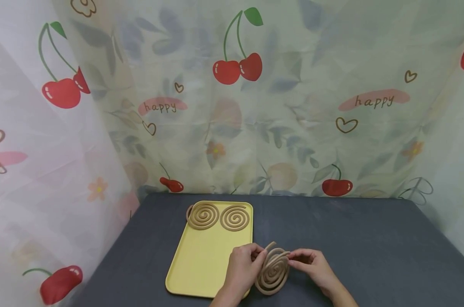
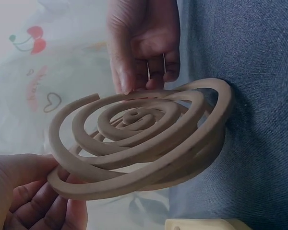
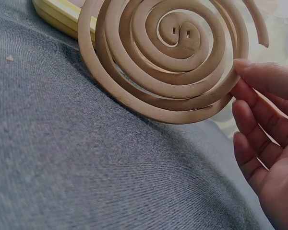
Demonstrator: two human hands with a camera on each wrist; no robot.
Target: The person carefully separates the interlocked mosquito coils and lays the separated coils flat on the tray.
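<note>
A pair of nested brown mosquito coils [image 1: 273, 273] is held up, tilted, over the dark table just right of the tray. My left hand [image 1: 242, 265] pinches the outer ring on its left side between thumb and fingers. On the opposite side, my right hand [image 1: 313, 266] pinches the outer ring with thumb and forefinger, the other fingers loosely bent. The right wrist view shows two small slots at the centre of the coils [image 3: 168, 116]. In the left wrist view, the rings [image 2: 134, 179] stand slightly apart, with loose outer ends sticking out.
A yellow tray [image 1: 201, 260] lies left of the hands, partly behind the left wrist. Two mosquito coils lie along its far end: the left coil [image 1: 203, 214] overhangs the tray's left rim, the right coil [image 1: 235, 218] lies inside. Printed curtains [image 1: 255, 140] enclose the table's back and sides.
</note>
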